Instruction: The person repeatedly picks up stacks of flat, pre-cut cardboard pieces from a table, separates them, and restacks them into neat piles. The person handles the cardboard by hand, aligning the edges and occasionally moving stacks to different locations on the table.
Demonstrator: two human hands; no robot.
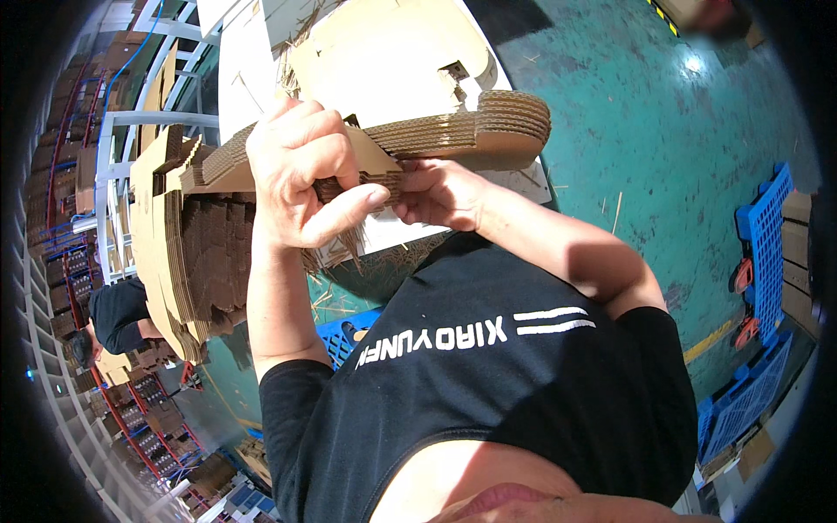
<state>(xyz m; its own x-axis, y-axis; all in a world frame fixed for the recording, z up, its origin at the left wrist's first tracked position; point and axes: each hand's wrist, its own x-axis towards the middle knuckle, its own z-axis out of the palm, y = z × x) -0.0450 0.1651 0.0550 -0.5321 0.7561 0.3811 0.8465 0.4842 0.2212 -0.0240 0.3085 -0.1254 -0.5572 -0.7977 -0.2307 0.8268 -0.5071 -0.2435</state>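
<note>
My left hand and right hand each have a grip on a thick stack of die-cut corrugated cardboard sheets, held edge-on above my black shirt. Below lies a green floor; blue plastic pallets stand at right.

Matt brown corrugated cardboard stack, fluted edges rough and ribbed, frayed fibres hanging below. Smooth flat cardboard sheet behind. Glossy painted green floor, scuffed, catching glare. Moulded blue plastic crate, gridded. White painted metal frame. Soft black cloth shirt, matt.
</note>
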